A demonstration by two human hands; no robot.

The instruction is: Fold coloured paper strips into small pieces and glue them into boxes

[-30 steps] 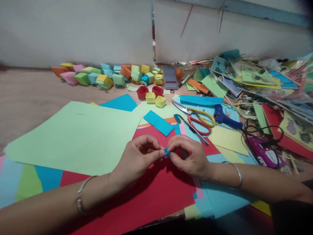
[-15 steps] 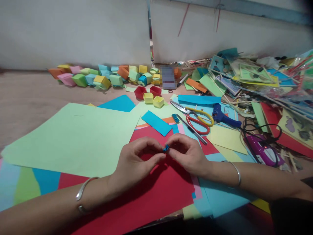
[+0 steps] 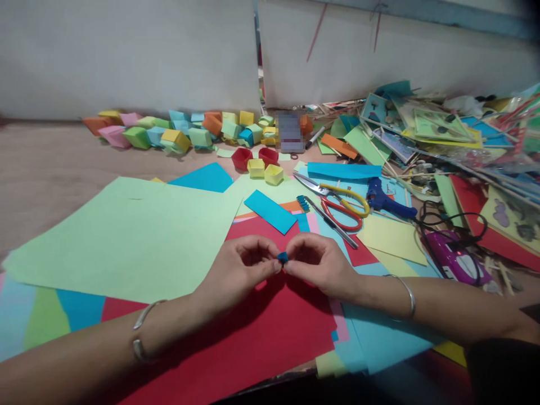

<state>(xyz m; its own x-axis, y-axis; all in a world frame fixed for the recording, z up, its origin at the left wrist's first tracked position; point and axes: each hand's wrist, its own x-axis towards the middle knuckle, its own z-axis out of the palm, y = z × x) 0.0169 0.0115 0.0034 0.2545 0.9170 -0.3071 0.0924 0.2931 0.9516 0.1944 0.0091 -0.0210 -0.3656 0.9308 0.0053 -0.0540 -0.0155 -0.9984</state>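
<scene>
Out past the left hand (image 3: 236,270), on its left side, lies a big pale green sheet (image 3: 122,236). The left hand has its thumb and finger pinched on a little bit of blue paper (image 3: 282,256). Under both hands is a big red sheet (image 3: 253,346). Just ahead of the left fingertips, a blue strip (image 3: 270,211) lies flat and touches neither hand. Its long side slants, with the left end farther away and the right end nearer.

The bit of blue paper is right between the two hands, over the red sheet. One hand has it from each side, so neither hand is nearer. It is so small, and the fingers hide so much, that I cannot tell which way its long side goes.

Next comes the right hand (image 3: 327,270), with its thumb and finger pinched on the other side. Ahead of it lies a thin grey tool (image 3: 331,223). A bit past that are scissors (image 3: 324,192), then a blue glue gun (image 3: 390,202), and last, well off to the right, a purple thing (image 3: 449,256).
</scene>
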